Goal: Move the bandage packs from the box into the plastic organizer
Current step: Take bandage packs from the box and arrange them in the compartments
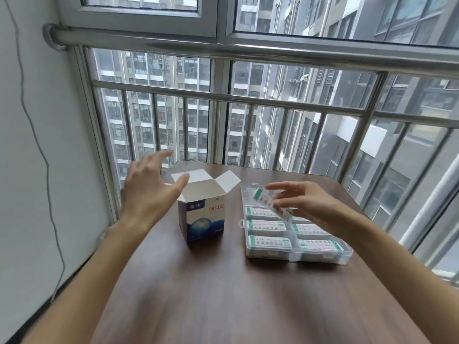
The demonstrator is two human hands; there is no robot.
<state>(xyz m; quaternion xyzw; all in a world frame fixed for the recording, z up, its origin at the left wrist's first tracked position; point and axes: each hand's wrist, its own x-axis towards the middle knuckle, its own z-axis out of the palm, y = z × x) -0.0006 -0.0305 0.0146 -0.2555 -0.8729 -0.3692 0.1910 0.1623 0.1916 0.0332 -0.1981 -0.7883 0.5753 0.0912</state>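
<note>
Meanwhile, right hand pinches a bandage pack over the organizer; left hand spread beside the box.

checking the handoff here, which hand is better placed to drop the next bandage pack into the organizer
Right. The right hand already pinches a bandage pack tilted over the far compartments of the plastic organizer. The left hand is open and holds nothing, beside the open box.

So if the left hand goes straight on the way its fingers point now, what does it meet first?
Most likely the box's raised back flap: the left hand is open, thumb tip already near it. Depth is unclear, so it may pass just above the flap.
</note>
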